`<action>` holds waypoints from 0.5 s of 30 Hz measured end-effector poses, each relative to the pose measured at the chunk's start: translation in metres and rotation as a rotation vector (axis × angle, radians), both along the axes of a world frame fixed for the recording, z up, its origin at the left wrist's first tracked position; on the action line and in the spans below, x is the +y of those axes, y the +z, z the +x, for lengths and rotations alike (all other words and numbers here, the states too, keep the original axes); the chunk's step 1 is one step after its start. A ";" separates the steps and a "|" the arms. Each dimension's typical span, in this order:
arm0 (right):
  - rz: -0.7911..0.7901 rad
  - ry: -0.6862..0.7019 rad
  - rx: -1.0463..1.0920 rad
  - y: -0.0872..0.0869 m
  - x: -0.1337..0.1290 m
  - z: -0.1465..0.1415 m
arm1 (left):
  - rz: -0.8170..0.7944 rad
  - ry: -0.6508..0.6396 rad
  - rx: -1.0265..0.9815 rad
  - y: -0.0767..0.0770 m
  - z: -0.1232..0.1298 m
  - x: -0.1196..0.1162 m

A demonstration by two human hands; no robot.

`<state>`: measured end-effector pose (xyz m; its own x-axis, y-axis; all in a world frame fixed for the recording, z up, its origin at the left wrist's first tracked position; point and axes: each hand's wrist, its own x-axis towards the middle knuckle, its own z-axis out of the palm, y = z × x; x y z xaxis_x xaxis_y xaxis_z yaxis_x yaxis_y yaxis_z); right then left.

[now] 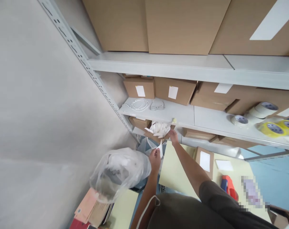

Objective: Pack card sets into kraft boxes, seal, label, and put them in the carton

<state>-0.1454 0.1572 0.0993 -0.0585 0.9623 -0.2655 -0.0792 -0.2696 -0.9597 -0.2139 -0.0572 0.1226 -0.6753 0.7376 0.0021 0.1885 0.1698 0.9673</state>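
Observation:
My left hand [155, 159] pinches a piece of white paper [160, 149] that sticks up from the fingers. Just above it, on the lower shelf, an open cardboard box [154, 137] holds a heap of crumpled white paper [159, 128]. At the right edge of that box is my right hand [173, 136], its fingers bent against the cardboard and partly hidden. To the left of my left hand hangs a large clear plastic bag [132, 163] with whitish contents.
Grey metal shelves [158, 65] hold several cartons. A white cable [140, 105], eyeglasses [157, 106] and tape rolls [266, 109] lie on the middle shelf. A pale yellow table [176, 168] carries a small box [204, 162] and a red tape dispenser [229, 186]. Pink envelopes [86, 205] sit lower left.

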 end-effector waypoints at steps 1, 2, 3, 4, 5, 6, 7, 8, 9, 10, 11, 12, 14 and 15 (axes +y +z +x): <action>0.004 0.007 -0.007 -0.002 -0.012 0.011 | 0.023 0.034 0.031 -0.001 0.001 0.003; 0.013 0.028 -0.021 -0.004 -0.026 0.025 | 0.044 0.055 0.055 -0.003 0.003 0.006; -0.001 0.065 -0.031 -0.005 -0.042 0.041 | 0.056 0.048 0.069 -0.004 0.006 0.010; -0.027 0.115 -0.036 -0.006 -0.058 0.058 | 0.063 0.023 0.080 -0.006 0.010 0.015; -0.059 0.162 -0.045 -0.005 -0.075 0.075 | 0.065 -0.018 0.095 -0.007 0.015 0.020; -0.083 0.207 -0.041 -0.003 -0.091 0.092 | 0.065 -0.075 0.113 -0.009 0.022 0.026; -0.125 0.240 -0.022 -0.001 -0.104 0.109 | 0.063 -0.146 0.134 -0.011 0.031 0.032; -0.163 0.257 0.011 0.002 -0.115 0.124 | 0.061 -0.230 0.156 -0.013 0.041 0.038; -0.194 0.255 0.052 0.006 -0.123 0.139 | 0.059 -0.317 0.177 -0.015 0.054 0.044; -0.217 0.233 0.092 0.008 -0.128 0.153 | 0.055 -0.396 0.193 -0.016 0.068 0.049; -0.227 0.192 0.123 0.010 -0.130 0.166 | 0.051 -0.459 0.207 -0.018 0.083 0.053; -0.230 0.133 0.139 0.011 -0.130 0.180 | 0.048 -0.511 0.217 -0.019 0.099 0.057; -0.230 -0.014 0.133 0.009 -0.127 0.208 | 0.047 -0.601 0.230 -0.021 0.129 0.061; -0.230 -0.090 0.125 0.007 -0.125 0.222 | 0.048 -0.641 0.230 -0.023 0.143 0.063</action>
